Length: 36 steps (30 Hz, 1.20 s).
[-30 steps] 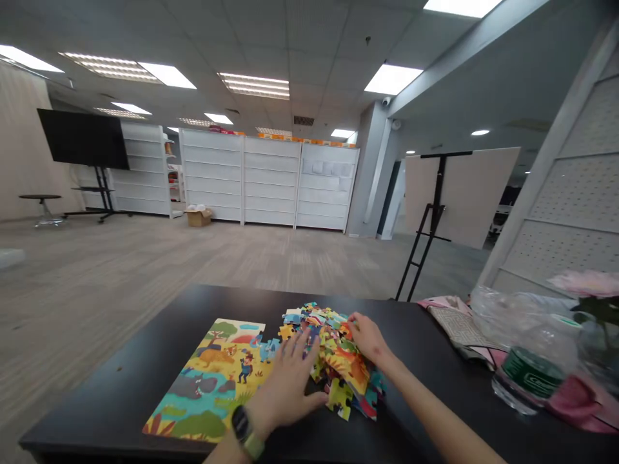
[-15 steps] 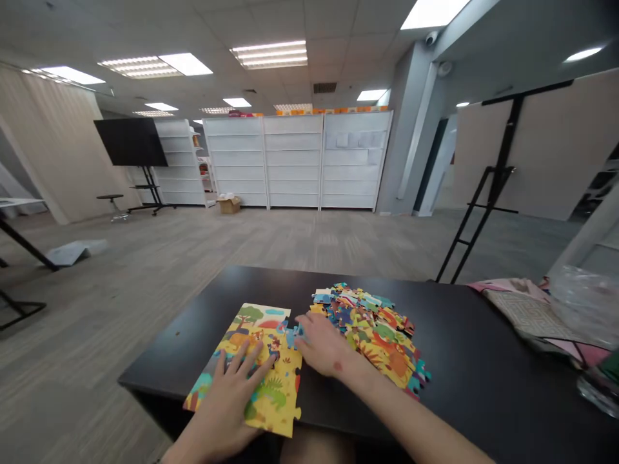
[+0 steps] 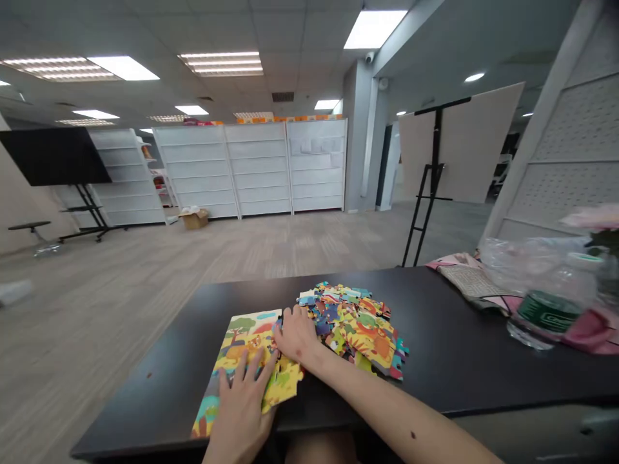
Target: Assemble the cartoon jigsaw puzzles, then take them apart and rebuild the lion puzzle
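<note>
A partly joined jigsaw puzzle (image 3: 236, 353) with yellow animal scenes lies on the dark table. My left hand (image 3: 245, 393) rests on it, palm down with fingers spread. The puzzle's lower right section (image 3: 284, 381), showing a green animal, sits skewed against the rest. My right hand (image 3: 298, 336) is at the puzzle's right edge, fingers bent and pressed down on a puzzle piece that the hand mostly hides. Right of this hand is a heap of loose puzzle pieces (image 3: 333, 309), with a joined yellow chunk (image 3: 372, 338) showing a lion on top.
The black table (image 3: 464, 361) has its left edge beside the puzzle. At the right lie a pink and beige cloth bag (image 3: 467, 278), clear plastic wrap (image 3: 512, 261) and a bottle with a green label (image 3: 549, 312). An easel board (image 3: 438, 154) stands beyond.
My view has turned to the right. The puzzle's lower right section has swung out of line. My right hand has moved in over the puzzle's edge, covering the blue piece seen at its fingertips before.
</note>
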### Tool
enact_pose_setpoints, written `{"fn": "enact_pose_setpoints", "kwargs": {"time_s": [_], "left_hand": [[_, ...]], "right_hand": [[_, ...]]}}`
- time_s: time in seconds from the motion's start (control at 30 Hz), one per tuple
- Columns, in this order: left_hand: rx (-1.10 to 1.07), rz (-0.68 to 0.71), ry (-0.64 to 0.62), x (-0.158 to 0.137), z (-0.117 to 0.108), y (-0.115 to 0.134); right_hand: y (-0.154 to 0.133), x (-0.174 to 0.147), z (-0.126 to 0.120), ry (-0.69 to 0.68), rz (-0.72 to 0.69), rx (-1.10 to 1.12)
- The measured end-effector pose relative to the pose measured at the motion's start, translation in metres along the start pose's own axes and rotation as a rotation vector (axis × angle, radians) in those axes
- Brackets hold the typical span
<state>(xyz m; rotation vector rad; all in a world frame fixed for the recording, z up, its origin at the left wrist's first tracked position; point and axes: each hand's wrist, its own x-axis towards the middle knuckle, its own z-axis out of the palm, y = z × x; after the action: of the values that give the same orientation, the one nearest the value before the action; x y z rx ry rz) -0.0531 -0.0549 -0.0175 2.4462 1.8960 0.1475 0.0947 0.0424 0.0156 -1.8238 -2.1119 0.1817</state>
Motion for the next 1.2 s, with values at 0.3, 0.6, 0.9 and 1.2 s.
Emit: {"fn": "enact_pose_setpoints", "kwargs": {"time_s": [0.3,0.6,0.9,1.2], "left_hand": [[-0.312,0.119,0.260,0.023,0.020,0.010],[-0.405,0.580,0.237,0.087,-0.035,0.107],[-0.280,0.687,0.267,0.115,-0.027,0.134],[-0.519,0.402,0.056,0.109,-0.022,0.179]], "right_hand": [[0.022,0.029,-0.040,-0.091,0.029,0.117],[0.171,0.017,-0.111,-0.021,0.198,0.069],[0.247,-0.026,-0.100,0.092,0.182,0.123],[0.248,-0.019,-0.083,0.193,-0.061,0.438]]}}
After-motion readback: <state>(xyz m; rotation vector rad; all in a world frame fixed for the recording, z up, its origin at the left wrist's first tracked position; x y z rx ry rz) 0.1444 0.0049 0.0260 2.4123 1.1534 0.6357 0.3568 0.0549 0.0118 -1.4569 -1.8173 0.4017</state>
